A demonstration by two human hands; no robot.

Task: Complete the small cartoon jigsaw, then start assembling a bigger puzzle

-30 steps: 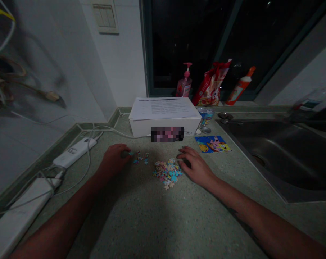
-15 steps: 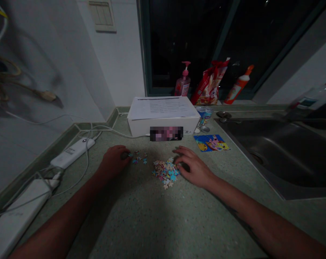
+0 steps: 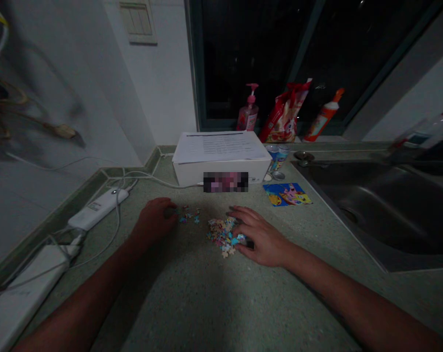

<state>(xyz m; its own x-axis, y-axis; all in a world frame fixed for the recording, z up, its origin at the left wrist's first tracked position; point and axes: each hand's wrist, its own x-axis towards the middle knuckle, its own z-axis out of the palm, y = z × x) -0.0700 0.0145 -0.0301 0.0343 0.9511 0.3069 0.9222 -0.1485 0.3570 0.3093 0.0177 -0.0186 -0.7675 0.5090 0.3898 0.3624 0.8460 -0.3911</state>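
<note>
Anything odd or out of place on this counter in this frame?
One oddity: a pixelated patch covers part of the front of the white box, hiding whatever is there. Loose jigsaw pieces lie by the right hand, and a smaller scatter by the left hand; nothing looks damaged.

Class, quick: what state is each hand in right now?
Left hand: curled closed beside scattered jigsaw pieces; holding anything cannot be told.
Right hand: open, spread over the jigsaw-piece pile, nothing visibly held.

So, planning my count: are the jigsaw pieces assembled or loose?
Loose: the jigsaw pieces lie in a jumbled heap beside the right hand.
</note>
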